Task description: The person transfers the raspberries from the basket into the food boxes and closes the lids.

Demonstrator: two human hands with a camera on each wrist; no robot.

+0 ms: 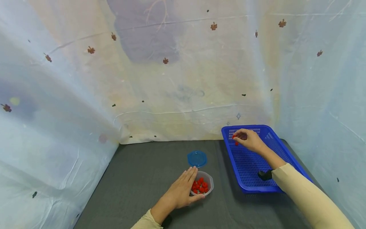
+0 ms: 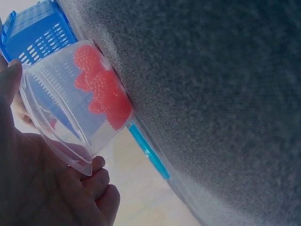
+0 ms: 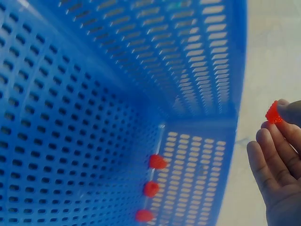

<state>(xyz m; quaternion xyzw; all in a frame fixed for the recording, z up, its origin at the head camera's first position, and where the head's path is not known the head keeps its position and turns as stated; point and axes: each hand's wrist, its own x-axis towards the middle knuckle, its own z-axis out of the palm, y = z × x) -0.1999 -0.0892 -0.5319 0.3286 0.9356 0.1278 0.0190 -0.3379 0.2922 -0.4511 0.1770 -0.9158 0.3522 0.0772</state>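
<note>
My left hand (image 1: 180, 192) rests against a clear plastic tub (image 1: 210, 181), fingers straight along its left side and thumb across the near rim. Red raspberries (image 1: 200, 185) lie in the bottom of the tub, also seen through its wall in the left wrist view. Up over the far left corner of the blue basket (image 1: 248, 190), my right hand (image 1: 250, 140) pinches one raspberry (image 3: 273, 113) between thumb and fingertips. Three raspberries lie in a line along one end wall of the basket in the right wrist view, among them one raspberry (image 3: 151, 189) in the middle.
A round blue lid (image 1: 197, 158) lies on the dark grey tabletop (image 1: 148, 171) just behind the tub. The tall-walled, perforated basket stands at the right. Behind and at both sides hangs a pale printed curtain (image 1: 186, 79).
</note>
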